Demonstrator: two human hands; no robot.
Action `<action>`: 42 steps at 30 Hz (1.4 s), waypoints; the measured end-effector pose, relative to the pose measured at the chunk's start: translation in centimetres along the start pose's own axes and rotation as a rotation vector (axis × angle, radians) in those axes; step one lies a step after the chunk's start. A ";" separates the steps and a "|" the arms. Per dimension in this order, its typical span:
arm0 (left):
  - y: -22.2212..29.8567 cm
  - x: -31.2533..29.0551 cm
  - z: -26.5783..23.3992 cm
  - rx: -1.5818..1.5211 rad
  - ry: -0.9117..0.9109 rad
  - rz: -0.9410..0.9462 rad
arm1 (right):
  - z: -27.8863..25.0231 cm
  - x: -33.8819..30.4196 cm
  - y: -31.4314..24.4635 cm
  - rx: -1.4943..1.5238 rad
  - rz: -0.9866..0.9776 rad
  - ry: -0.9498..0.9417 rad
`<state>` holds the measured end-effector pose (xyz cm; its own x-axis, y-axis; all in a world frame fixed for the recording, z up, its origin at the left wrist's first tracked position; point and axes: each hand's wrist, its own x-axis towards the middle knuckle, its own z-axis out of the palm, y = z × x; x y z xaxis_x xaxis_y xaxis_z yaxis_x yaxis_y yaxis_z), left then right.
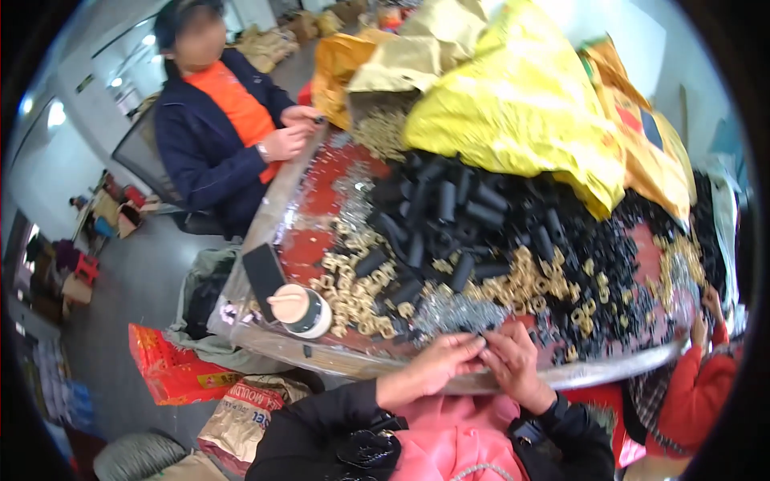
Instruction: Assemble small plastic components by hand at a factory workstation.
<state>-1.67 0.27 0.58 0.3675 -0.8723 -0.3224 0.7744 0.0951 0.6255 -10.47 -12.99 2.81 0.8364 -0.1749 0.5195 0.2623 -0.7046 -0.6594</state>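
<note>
Close together at the near table edge, my left hand (pixel 439 365) and my right hand (pixel 513 359) meet fingertip to fingertip. Both are closed in a pinch around something small and dark, too tiny to name. Just beyond my fingers lies a heap of small silver metal pieces (pixel 461 311), possibly screws. Brass-coloured ring-like parts (pixel 353 272) spread to the left of it, with more brass parts (pixel 525 280) to the right. Black cylindrical tubes (pixel 447 200) pile up behind, and small black parts (pixel 601 264) cover the right side.
A lidded tub (pixel 309 317) and a dark flat phone-like slab (pixel 263 271) sit at the table's left corner. A yellow sack (pixel 513 104) rises behind the parts. One person (pixel 212 120) works at the far left; another's red sleeve (pixel 698 401) shows at right. Bags (pixel 241 421) stand below.
</note>
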 end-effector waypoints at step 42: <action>3.9 -1.8 0.5 0.299 -0.007 0.159 | -2.5 6.6 1.4 0.294 0.062 -0.212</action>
<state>0.46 2.02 3.94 0.4675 -0.8611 -0.1999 0.5217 0.0862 0.8488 -5.78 -16.88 6.71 0.9282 -0.0433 0.3696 0.3089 -0.4642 -0.8302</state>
